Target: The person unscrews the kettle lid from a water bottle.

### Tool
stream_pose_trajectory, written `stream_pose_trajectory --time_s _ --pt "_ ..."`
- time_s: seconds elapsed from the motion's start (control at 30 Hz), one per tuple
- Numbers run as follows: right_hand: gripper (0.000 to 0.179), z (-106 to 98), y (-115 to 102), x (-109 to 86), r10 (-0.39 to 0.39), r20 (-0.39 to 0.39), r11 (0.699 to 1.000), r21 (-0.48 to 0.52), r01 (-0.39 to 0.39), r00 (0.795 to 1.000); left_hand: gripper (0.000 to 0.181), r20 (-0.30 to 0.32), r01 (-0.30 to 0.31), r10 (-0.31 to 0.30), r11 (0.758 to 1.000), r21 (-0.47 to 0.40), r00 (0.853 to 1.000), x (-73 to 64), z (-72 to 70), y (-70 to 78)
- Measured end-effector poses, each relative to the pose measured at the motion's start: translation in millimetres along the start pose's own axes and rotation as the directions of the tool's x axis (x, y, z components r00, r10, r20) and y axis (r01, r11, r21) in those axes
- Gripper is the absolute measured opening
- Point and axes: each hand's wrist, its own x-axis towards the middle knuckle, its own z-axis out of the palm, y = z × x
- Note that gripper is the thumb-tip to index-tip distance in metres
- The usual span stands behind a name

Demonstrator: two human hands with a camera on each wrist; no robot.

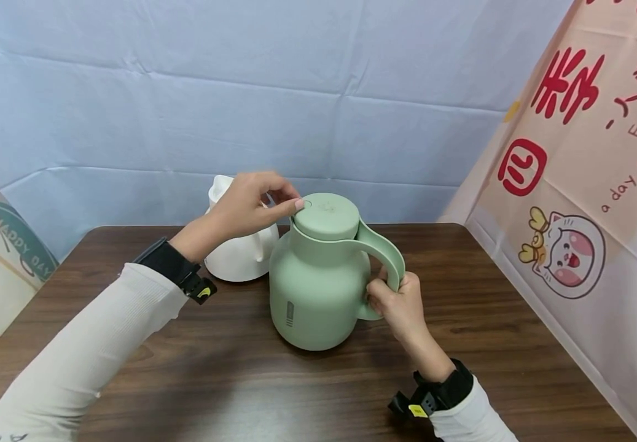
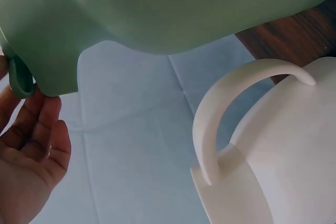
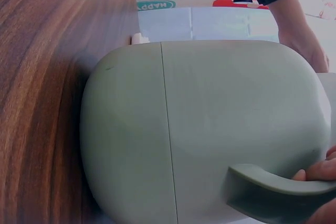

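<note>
A pale green thermos jug (image 1: 318, 288) stands upright on the table, its round lid (image 1: 327, 216) in place. My right hand (image 1: 399, 301) grips the lower part of the jug's curved handle (image 1: 387, 248); in the right wrist view the handle (image 3: 278, 187) passes between its fingers and thumb. Up at the spout side, my left hand (image 1: 252, 202) pinches the rim, the thumb tip on the lid's edge. From the left wrist view, its fingers (image 2: 39, 124) curl against the small spout (image 2: 21, 80).
A white jug (image 1: 241, 255) stands behind the left forearm, close beside the green one; its arched handle (image 2: 210, 114) shows in the left wrist view. Beneath both is a dark wooden table (image 1: 213, 380). A light blue cloth (image 1: 241, 92) hangs behind, with a printed cloth (image 1: 572, 153) at right.
</note>
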Motion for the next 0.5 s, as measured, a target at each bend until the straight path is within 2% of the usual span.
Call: stream_pose_trajectory --time_s 0.07,0.13,0.3,0.4,0.5 --pt "0.031 0 0 0.0 -0.002 0.003 1.000 -0.001 0.002 1.000 0.007 -0.019 -0.020 0.020 1.000 0.003 1.000 -3.7 -0.4 -0.3" --pt "0.031 0 0 0.0 -0.004 0.003 1.000 0.001 0.004 1.000 0.007 -0.047 -0.067 0.068 0.998 0.022 0.997 -6.3 -0.3 0.0" --pt "0.031 0 0 0.0 -0.007 -0.001 1.000 0.003 0.007 1.000 0.006 -0.116 -0.200 0.206 0.978 0.062 0.972 -9.3 2.7 -0.1" --pt "0.031 1 0 -0.1 -0.012 -0.001 1.000 0.008 0.012 1.000 0.006 -0.131 -0.231 0.235 0.972 0.044 0.963 -11.3 4.3 0.7" --pt "0.031 1 0 0.2 -0.016 0.000 1.000 0.015 0.016 1.000 0.009 -0.130 -0.240 0.241 0.971 0.020 0.962 -13.8 4.9 1.8"
